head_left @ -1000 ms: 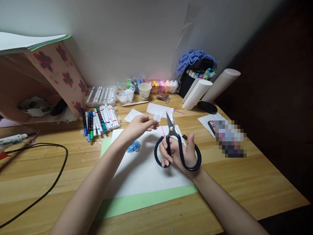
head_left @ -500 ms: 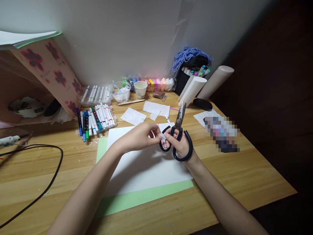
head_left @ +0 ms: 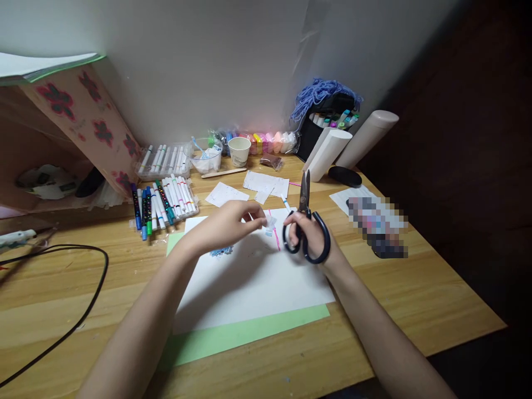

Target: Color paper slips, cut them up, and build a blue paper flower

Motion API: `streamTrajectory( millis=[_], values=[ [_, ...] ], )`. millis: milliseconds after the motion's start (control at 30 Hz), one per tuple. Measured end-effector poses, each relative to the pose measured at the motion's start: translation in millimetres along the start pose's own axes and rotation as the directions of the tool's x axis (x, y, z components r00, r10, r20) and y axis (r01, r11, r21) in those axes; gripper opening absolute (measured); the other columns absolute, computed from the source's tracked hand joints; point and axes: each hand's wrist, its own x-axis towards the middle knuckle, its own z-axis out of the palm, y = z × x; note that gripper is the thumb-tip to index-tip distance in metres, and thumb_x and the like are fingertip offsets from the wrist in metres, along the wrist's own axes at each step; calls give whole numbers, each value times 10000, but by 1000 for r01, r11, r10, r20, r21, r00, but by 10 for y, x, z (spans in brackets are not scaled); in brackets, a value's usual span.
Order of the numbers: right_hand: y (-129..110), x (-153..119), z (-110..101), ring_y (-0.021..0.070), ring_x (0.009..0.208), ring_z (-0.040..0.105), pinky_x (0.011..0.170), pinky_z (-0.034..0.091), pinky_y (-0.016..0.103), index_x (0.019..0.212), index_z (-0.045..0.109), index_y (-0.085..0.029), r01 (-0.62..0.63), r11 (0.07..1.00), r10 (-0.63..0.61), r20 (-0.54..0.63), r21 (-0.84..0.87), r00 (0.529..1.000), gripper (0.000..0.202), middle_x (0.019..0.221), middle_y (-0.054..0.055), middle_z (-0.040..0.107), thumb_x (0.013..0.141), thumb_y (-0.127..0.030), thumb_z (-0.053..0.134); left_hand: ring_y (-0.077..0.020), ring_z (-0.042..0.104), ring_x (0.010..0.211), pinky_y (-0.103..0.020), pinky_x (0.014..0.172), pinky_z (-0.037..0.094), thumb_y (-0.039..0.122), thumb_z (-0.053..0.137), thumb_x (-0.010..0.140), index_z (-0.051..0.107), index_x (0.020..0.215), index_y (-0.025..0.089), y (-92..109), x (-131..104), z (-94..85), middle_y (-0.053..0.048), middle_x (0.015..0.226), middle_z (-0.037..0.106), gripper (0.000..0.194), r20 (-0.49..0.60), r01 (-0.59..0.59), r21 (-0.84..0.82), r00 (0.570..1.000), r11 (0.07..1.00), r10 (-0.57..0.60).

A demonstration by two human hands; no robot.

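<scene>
Black-handled scissors [head_left: 305, 194] stand with their blades pointing up and away, and my right hand [head_left: 312, 231] grips them by the loops. My left hand [head_left: 239, 223] pinches a small pale, see-through scrap [head_left: 271, 222] between thumb and finger. Under it, on a white sheet [head_left: 253, 293], a thin pink strip [head_left: 276, 239] shows near a small bluish bit [head_left: 269, 233]. Beside the left wrist lies a little heap of blue shreds [head_left: 221, 251], partly hidden by the hand. A white marker [head_left: 285, 203] rests at the sheet's far edge.
Green paper [head_left: 249, 335] lies under the white sheet. Markers [head_left: 164, 205] are spread at left, near a black cable [head_left: 106, 277]. A paper cup [head_left: 239, 151], a bowl [head_left: 206, 159] and cut paper pieces [head_left: 226, 195] sit farther back. White rolls [head_left: 330, 152] stand at right.
My hands have moved apart. The right hand has shifted right with the scissors, turning them more upright; the left has drawn slightly left with the scrap, uncovering the blue shreds and pink strip.
</scene>
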Motion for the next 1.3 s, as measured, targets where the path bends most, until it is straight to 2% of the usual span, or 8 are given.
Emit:
streamTrajectory(
  millis=[67,167,333,467,600,800,1100,1300],
  values=[
    [-17,51,-203,131,447,475,454,326,251,745,594,-182,-78,938,27,-155,-337,988,392,499,-15,526,827,-547,479,-147,573,716,-234,632,392,381,523,857,690,809,186,-2,-62,-128,-24,815,682,262,-76,47,30,996,998,-45],
    [19,120,-482,215,647,585,540,334,284,746,630,-188,-241,569,-22,-308,-786,951,229,683,67,653,761,-412,586,-126,532,635,-228,574,364,407,577,823,702,771,185,-14,-162,-306,-13,727,663,260,-218,107,96,972,990,-84],
    [67,113,-597,295,798,618,614,378,338,847,664,-156,-302,328,-7,-322,-895,947,280,841,150,693,780,-412,572,-121,505,569,-230,511,328,423,593,795,668,659,174,-58,-241,-427,-13,632,625,294,-268,154,140,957,978,-112],
    [51,52,-450,263,827,601,678,410,344,826,647,-157,-169,436,-197,-277,-884,941,261,892,141,666,817,-396,541,-144,555,649,-232,567,364,411,549,825,685,749,184,-115,-308,-361,-20,727,667,275,-237,162,151,964,975,-124],
    [86,-9,-120,186,671,574,606,408,285,836,573,-190,13,642,-92,-61,-767,994,196,758,40,621,805,-383,555,-169,587,754,-243,642,390,393,521,857,700,816,196,-268,-514,-166,-38,839,688,270,-216,154,149,969,977,-120],
    [88,-115,284,220,752,601,635,384,297,819,537,-161,-13,400,4,-12,-916,1000,56,837,103,636,822,-192,489,-159,597,721,-243,628,391,390,594,823,726,794,194,-561,-901,111,-44,817,712,238,-282,222,-7,935,975,-215],
    [173,-55,90,207,650,575,599,378,303,677,503,-198,-55,369,-61,-84,-928,995,64,701,58,636,728,-177,536,-169,635,668,-258,602,465,354,688,739,701,760,155,-679,-1002,345,-68,762,720,201,-330,283,-411,840,867,-431],
    [157,-37,22,175,608,543,602,409,305,707,511,-208,-6,602,-134,-108,-798,985,71,659,9,582,713,-207,581,-166,641,730,-261,676,479,293,634,774,707,801,186,-648,-1001,485,-44,812,723,132,-312,277,-330,870,902,-382]
  ],
)
